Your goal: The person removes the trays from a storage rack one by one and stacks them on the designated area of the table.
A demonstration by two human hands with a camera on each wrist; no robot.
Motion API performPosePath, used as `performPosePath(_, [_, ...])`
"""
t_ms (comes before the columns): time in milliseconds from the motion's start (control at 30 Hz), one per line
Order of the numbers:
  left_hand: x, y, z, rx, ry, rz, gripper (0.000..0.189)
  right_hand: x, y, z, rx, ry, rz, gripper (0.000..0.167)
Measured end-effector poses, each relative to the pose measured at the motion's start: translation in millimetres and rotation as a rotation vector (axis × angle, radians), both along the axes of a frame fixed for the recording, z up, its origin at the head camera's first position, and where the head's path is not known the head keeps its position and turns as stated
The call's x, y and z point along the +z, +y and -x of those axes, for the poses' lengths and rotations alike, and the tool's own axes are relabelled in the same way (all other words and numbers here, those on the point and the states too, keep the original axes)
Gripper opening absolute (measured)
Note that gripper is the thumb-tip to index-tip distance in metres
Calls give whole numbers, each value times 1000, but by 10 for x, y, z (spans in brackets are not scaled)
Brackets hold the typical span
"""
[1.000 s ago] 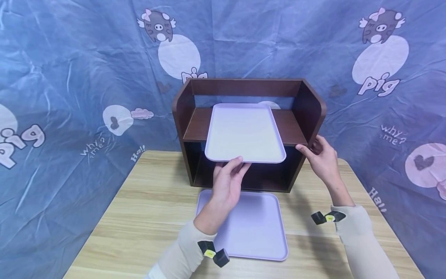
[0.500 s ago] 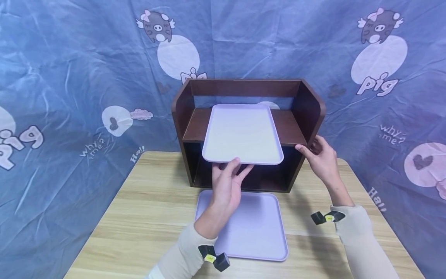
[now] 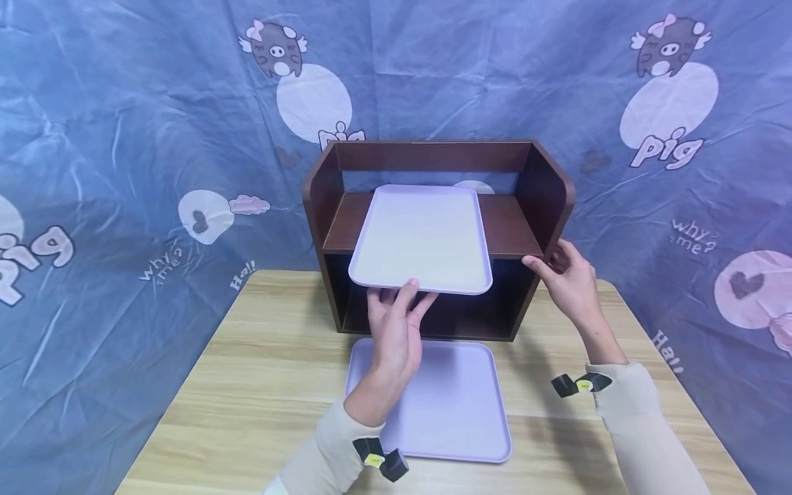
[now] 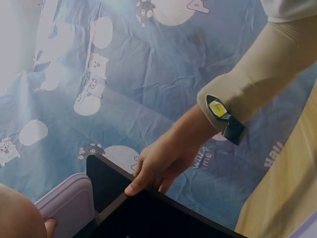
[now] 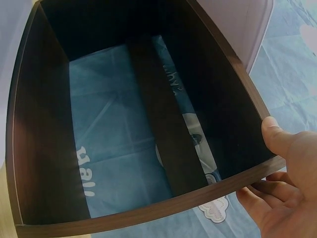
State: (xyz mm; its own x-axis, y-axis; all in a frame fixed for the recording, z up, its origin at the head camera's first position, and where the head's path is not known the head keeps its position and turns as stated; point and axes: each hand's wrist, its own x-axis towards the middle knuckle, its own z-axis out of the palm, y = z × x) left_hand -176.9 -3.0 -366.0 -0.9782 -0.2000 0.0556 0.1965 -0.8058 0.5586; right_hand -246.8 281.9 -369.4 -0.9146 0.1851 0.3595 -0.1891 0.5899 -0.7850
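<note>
My left hand (image 3: 396, 337) pinches the front edge of a pale lilac tray (image 3: 423, 237), thumb on top and fingers underneath. The tray overlaps the upper shelf of a dark brown wooden shelf unit (image 3: 433, 155), its near end sticking out past the shelf's front edge. My right hand (image 3: 570, 285) grips the unit's right side panel, thumb on the front edge by the shelf board and fingers round the outside. In the right wrist view, that thumb and the curled fingers (image 5: 272, 191) hold the panel's edge (image 5: 237, 176). A second lilac tray (image 3: 452, 412) lies flat on the table before the unit.
The unit stands at the back of a light wood table (image 3: 247, 364). Its open lower compartment (image 3: 470, 316) is in shadow. Behind and to both sides hangs a blue cloth (image 3: 155, 124) with pig prints. Each wrist wears a small black camera (image 3: 392, 464).
My left hand has shifted a little to the left, and the near end of the tray has swung left and slightly toward me. The right hand keeps its grip on the panel.
</note>
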Motion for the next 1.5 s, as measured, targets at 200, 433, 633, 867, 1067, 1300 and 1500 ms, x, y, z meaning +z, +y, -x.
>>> performPosePath(200, [9, -55, -1, 46, -57, -14, 43, -4, -5, -6, 1, 0, 4, 71])
performPosePath(433, [30, -138, -20, 64, -86, -11, 39, -10, -3, -5, 6, -11, -1, 72])
performPosePath(633, [57, -204, -34, 76, -90, 7, 36, -14, 3, 1, -3, -5, -16, 71])
performPosePath(867, [64, -270, -31, 74, -114, 11, 29, -9, 4, 1, -11, 1, -12, 71])
performPosePath(1067, [60, -338, -22, 60, -122, 36, 30, -2, -4, 2, -7, 2, -6, 71])
performPosePath(1300, [59, -407, -26, 45, -134, 45, 23, -1, 2, 3, -5, -5, -10, 72])
performPosePath(1500, [76, -469, -15, 41, -121, 34, 12, -7, -3, 6, -3, -1, -6, 72])
